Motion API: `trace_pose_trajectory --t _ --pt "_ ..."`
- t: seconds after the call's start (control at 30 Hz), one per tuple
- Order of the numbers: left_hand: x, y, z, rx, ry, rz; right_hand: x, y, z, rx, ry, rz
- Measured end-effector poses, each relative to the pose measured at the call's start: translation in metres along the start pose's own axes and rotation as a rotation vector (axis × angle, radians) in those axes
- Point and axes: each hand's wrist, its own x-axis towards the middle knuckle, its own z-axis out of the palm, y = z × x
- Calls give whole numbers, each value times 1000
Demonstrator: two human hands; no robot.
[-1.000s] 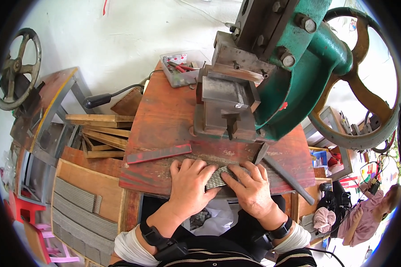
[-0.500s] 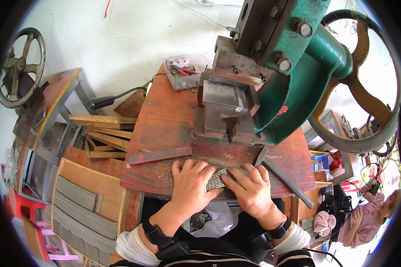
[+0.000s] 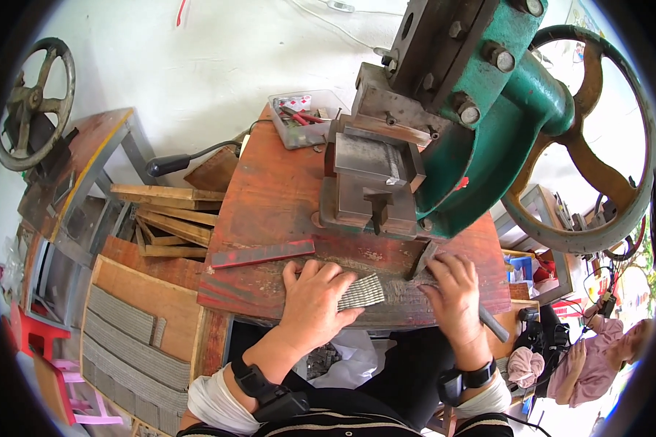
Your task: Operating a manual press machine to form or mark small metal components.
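Observation:
My left hand (image 3: 315,298) is closed on a small bundle of ridged grey strips (image 3: 362,291), near the front edge of the worn reddish wooden table (image 3: 259,197). The bundle's free end points right, past my thumb and fingers. My right hand (image 3: 453,295) is wrapped over the handle of a hammer (image 3: 424,261), close to its head. My palm and fingers hide the middle of the handle; its far end (image 3: 494,325) shows to the right of my wrist. Left of the bundle lies a long flat red-and-dark bar (image 3: 262,253).
A green hand press (image 3: 517,95) with a large wheel (image 3: 598,146) stands at the back right, its steel die block (image 3: 375,182) facing me. Behind is a plastic box (image 3: 306,135) of tools. A wooden tray (image 3: 175,306) of grey strips lies left. Another person sits far right.
My right hand has left the bundle and moved right onto the hammer, whose head has shifted slightly. My left hand stays on the bundle.

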Motion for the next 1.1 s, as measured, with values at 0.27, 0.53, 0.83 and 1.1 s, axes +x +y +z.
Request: trace_pose_trajectory --t 0.27,0.53,0.83,1.1 --pt "0 -1 -2 -52 11 16 -21 52 12 18 -116 213" --pt "-1 -3 0 -18 2 2 -27 57 -4 51 -180 295" --pt "-2 -3 -1 -20 -20 -21 -11 11 -37 454 -407 457" --pt "1 -1 -1 -47 19 4 -2 -33 -22 530 -353 30"
